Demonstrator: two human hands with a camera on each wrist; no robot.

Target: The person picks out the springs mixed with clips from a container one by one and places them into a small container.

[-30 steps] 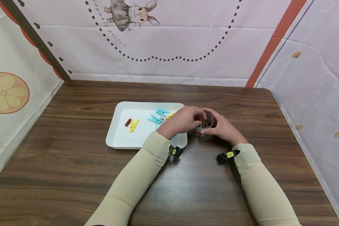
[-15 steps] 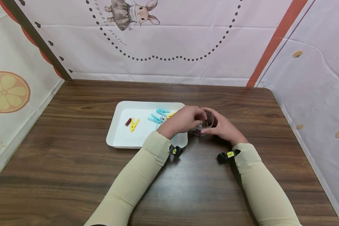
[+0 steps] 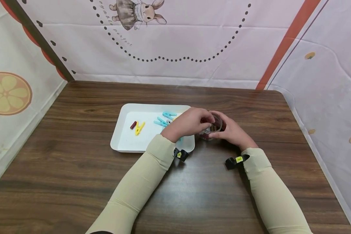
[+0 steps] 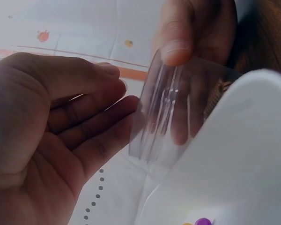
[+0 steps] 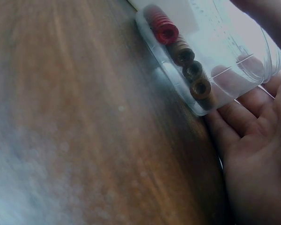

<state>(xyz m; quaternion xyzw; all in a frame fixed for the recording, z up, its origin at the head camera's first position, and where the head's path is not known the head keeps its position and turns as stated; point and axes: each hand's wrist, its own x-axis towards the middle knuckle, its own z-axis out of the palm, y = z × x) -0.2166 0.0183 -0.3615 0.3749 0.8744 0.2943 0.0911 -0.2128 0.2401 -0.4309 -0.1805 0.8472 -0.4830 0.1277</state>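
Observation:
A clear round plastic jar [image 3: 206, 137] stands on the table, close to the tray's right side. My right hand [image 3: 236, 132] holds it from the right, thumb on the near side and fingers round the far side. Inside, the right wrist view shows ribbed tubular pieces, one red [image 5: 166, 33] and several brown [image 5: 200, 88]. My left hand [image 3: 190, 123] is over the jar's mouth. In the left wrist view its thumb lies near the index finger, and other fingertips reach the jar's rim [image 4: 154, 117]. Nothing is visible between thumb and index finger.
The white tray [image 3: 120, 143] holds a yellow clothespin [image 3: 139, 128], a dark red tubular piece [image 3: 133, 125] and light blue clothespins [image 3: 161, 122], partly hidden by my left arm. A purple round thing [image 4: 203, 221] shows in the left wrist view. Printed cloth hangs behind the wooden table [image 3: 175, 195].
My left hand has shifted slightly up and left at the jar's mouth, its fingertips less deep. The right hand keeps its hold on the jar. The head view has tilted a little.

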